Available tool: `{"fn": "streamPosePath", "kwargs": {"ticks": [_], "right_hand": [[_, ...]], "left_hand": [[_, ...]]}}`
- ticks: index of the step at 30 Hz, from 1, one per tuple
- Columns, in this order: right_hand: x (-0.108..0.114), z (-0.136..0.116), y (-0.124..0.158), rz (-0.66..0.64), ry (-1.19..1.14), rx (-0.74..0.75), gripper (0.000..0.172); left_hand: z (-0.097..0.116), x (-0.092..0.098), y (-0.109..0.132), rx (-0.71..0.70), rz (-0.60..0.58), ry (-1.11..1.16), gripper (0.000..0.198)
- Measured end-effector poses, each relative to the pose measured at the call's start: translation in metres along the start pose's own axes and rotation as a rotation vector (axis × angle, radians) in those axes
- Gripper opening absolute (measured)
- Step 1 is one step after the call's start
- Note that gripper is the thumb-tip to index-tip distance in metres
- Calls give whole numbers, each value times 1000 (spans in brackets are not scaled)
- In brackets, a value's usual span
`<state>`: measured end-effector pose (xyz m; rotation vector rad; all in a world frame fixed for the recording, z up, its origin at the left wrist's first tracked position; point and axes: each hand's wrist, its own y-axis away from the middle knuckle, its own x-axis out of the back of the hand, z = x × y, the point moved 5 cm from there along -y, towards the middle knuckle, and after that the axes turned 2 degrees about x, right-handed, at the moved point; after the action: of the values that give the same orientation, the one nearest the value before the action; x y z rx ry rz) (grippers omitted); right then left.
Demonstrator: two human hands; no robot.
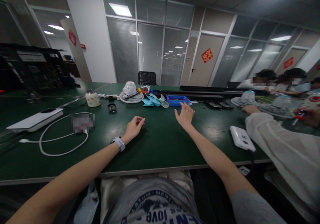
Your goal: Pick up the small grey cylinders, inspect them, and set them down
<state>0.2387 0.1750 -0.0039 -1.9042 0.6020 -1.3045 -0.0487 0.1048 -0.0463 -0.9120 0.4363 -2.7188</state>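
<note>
My left hand [134, 128], with a watch [118, 143] on its wrist, is over the green table. Its fingers are curled in a pinch; whether something small is between them I cannot make out. My right hand [185, 115] is open with its fingers apart, just in front of a blue bin [178, 100] of small parts. Left of the bin are light blue fan blades [153, 100]. Beside them a white fan housing [129, 89] stands on its round grille [135, 97]. A small dark round part [112, 107] lies beyond my left hand.
On the left are a patterned jar [92, 98], a white flat device [35, 120] and a looped white cable [41, 142]. At right lie a white power bank [242, 138] and black parts [218, 104]. A co-worker's sleeve [280, 140] reaches in; another hand holds a red screwdriver [298, 116].
</note>
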Motion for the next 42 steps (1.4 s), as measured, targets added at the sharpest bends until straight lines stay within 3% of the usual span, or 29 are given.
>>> {"fn": "streamPosePath", "kwargs": {"ticks": [5, 8, 12, 16, 18, 21, 26, 31, 35, 42], "right_hand": [[1, -87, 37, -357, -318, 408, 44], [-4, -126, 67, -520, -377, 623, 40], [-15, -137, 83, -614, -398, 641, 34], [-17, -132, 78, -583, -393, 634, 30], [-14, -126, 68, -518, -385, 603, 28], [-6, -99, 40, -344, -351, 427, 26], [5, -15, -5, -110, -179, 98, 28], [-1, 57, -18, -98, -1, -144, 31], [-9, 72, -18, -158, 52, -182, 32], [-11, 68, -19, -188, 155, -166, 34]], "left_hand": [[-2, 2, -1, 18, 44, -3, 40], [-3, 1, -2, 20, 53, 17, 39], [-4, 0, -2, 23, 51, 21, 38], [-3, 1, -1, 19, 44, 15, 37], [-3, 1, -1, 20, 40, 7, 37], [-3, 2, -1, 21, 31, 1, 38], [0, 1, 0, 19, 8, 1, 38], [0, 0, 0, 26, 5, 11, 39], [-1, -1, 0, 17, -2, -7, 38], [-3, -3, -2, -2, 3, 4, 38]]}}
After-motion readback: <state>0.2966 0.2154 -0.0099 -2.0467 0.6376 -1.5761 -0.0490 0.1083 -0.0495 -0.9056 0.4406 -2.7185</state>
